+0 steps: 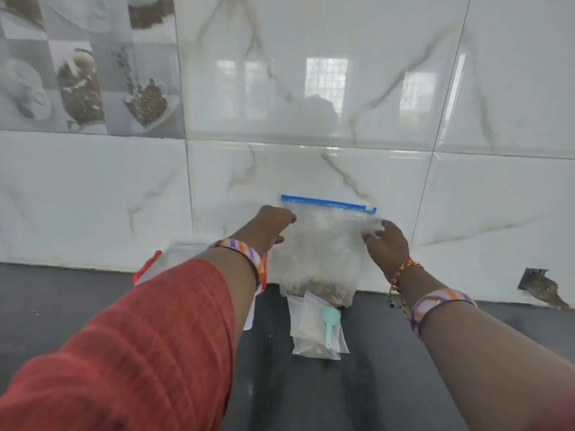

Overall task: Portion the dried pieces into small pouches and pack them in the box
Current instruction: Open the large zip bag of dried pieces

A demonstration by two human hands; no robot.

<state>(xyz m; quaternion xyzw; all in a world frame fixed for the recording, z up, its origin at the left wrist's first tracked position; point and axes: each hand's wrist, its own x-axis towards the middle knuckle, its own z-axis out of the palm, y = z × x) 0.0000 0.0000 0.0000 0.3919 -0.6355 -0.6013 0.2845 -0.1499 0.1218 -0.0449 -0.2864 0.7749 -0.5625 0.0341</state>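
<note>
Presently both hands grip the large clear zip bag (323,244) just below its blue zip strip (328,203) — left hand (273,227) with fingers curled on the left edge, right hand (385,244) pinching the right edge near the slider. Bag hangs upright, long axis vertical, zip end up and running nearly level; its bottom rests on the dark counter (77,306) against the tiled wall (311,104). Dried pieces (329,290) sit in the bottom as a brownish mass — blurred, no detail. In front lie small clear pouches (314,331), overlapping, with a pale blue scoop (329,318) on top, handle toward the camera. Box (165,262), clear with red clips, is mostly hidden behind the left forearm.
</note>
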